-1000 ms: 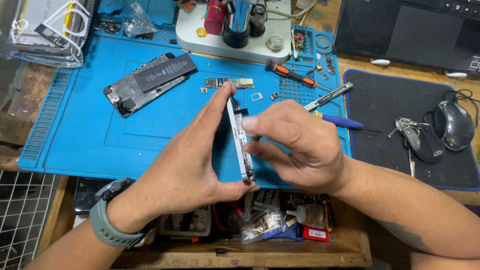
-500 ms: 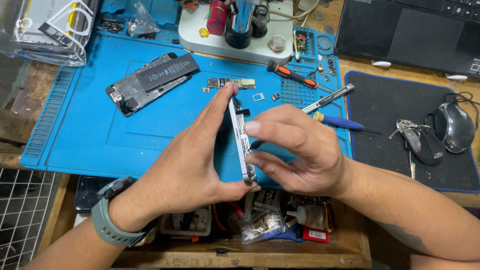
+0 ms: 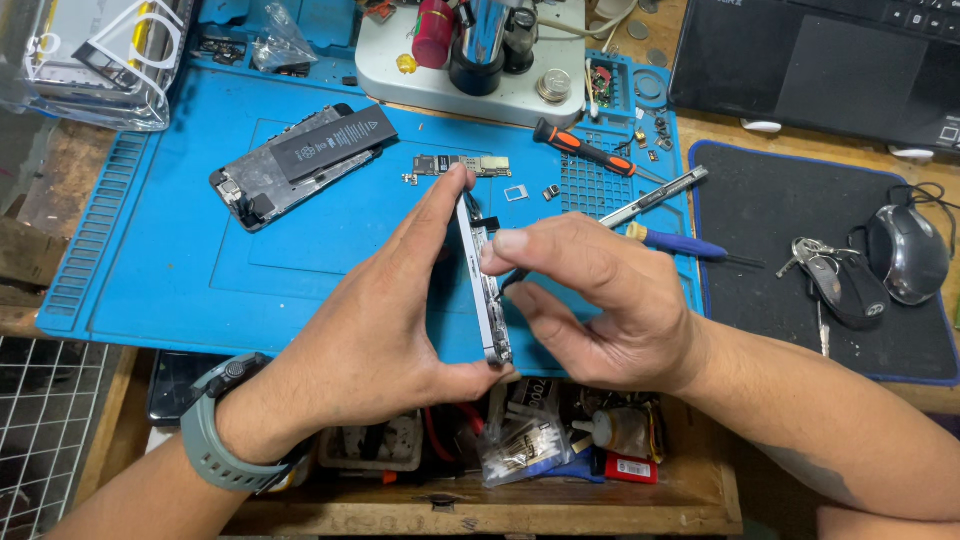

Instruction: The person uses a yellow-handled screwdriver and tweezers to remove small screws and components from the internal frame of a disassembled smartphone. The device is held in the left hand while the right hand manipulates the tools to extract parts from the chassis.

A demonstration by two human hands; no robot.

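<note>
My left hand [image 3: 385, 320] holds a thin phone screen panel [image 3: 482, 285] on edge, fingertips at its far end and thumb at its near end, above the blue work mat [image 3: 150, 250]. A grey watch sits on that wrist. My right hand [image 3: 600, 300] presses against the panel's right face, its thumb and index finger pinched at the upper part near a small black flex cable. An opened phone body with a black battery [image 3: 300, 165] lies on the mat to the upper left. A small circuit board [image 3: 462, 165] lies just beyond my fingertips.
An orange-handled screwdriver [image 3: 580, 148], a metal tool [image 3: 655, 195] and a blue-handled screwdriver [image 3: 680, 243] lie on the mat's right side. A black pad [image 3: 790, 220] carries keys [image 3: 830, 275] and a mouse [image 3: 908, 255]. A laptop [image 3: 820, 70] sits behind; a cluttered drawer [image 3: 540, 440] lies below.
Both hands and the panel have stayed nearly still; the right fingers shifted slightly against the panel's upper part.
</note>
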